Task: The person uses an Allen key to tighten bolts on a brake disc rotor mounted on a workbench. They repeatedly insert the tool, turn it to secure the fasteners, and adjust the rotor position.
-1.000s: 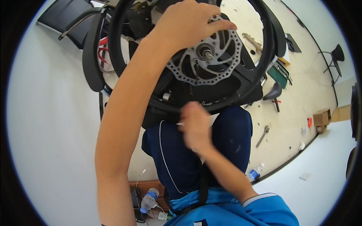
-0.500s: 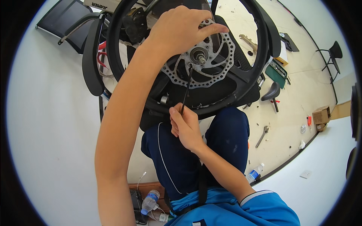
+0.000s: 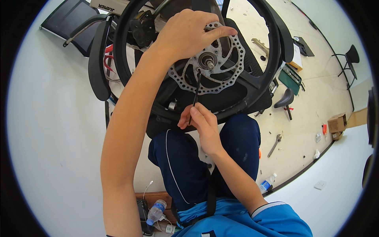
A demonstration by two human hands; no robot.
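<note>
Two plastic bottles lie on the floor close to the person: one (image 3: 156, 210) by the left side near a small wooden board, the other (image 3: 267, 184) by the right side. Above them are the knees in dark blue trousers (image 3: 185, 166).

On the lap rests a bicycle wheel (image 3: 272, 59) with a black tyre, its flat side turned up to the camera. The right hand (image 3: 199, 120) is closed with its fingertips pinched on the lower end of a thin dark hex key (image 3: 195, 94). This key stands almost upright in the picture; its long axis runs from the hand up to the brake disc (image 3: 231, 69), and the upper tip sits at a bolt just beside the hub (image 3: 207, 60). I judge the key to be stiff, light and a little slippery because it is so thin, so it is best taken low on the shaft, where the fingers are now.

The left hand (image 3: 185, 33) lies over the top of the disc, the fingers curled on its edge and the index finger stretched along it. The disc looks rigid but thin, with sharp holes, so holding it at the rim is sensible.

Farther away, on the pale floor, lie a wrench (image 3: 274, 145), a bicycle saddle (image 3: 285, 99) and a green tool case (image 3: 290, 77).
</note>
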